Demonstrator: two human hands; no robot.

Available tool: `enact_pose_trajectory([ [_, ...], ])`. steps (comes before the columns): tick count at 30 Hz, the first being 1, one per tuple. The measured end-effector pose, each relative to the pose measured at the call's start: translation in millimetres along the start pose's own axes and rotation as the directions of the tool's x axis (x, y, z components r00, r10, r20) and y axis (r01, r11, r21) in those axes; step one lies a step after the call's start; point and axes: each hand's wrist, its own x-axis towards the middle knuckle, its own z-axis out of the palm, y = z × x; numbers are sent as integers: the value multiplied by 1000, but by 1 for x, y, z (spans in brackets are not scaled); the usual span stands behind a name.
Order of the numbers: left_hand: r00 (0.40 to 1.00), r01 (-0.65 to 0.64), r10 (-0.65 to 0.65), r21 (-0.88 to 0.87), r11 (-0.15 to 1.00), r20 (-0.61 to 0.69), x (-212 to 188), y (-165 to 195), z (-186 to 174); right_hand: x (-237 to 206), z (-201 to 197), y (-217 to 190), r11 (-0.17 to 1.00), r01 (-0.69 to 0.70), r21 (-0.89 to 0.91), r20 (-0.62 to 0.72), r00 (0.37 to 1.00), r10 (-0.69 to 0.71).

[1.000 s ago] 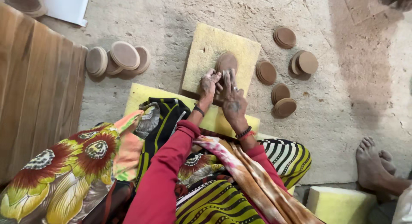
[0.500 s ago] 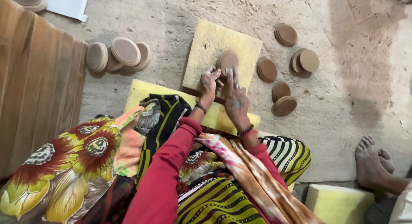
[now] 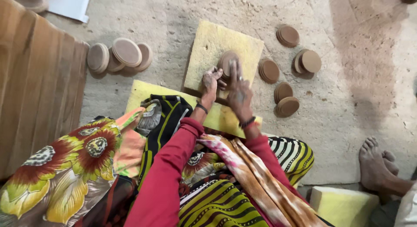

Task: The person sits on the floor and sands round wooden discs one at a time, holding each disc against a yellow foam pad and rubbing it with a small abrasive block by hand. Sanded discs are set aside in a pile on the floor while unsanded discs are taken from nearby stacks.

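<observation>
Both my left hand (image 3: 211,81) and right hand (image 3: 238,93) press closed fingers on the clay disc (image 3: 226,62) mid-foam pad (image 3: 223,57); bare floor (image 3: 347,114) at three o'clock

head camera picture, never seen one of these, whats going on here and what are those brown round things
The camera sits on a person's head and looks down at their own lap and arms in red sleeves. Both hands press on a brown clay disc lying on a yellow foam pad on the dusty floor. The left hand touches its near edge; the right hand reaches fingers over it. More discs lie in small stacks to the right and left. The bare foot at the right belongs to another person.
</observation>
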Motion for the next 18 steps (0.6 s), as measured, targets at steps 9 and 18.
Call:
enact_pose_trajectory([
  [9,999,30,-30,26,999,31,4,5,4,14,10,13,996,63,-58,-157,985,-72],
  [18,998,53,-53,-23,998,30,1,3,-1,-27,9,-4,997,-1,76,-33,999,3],
])
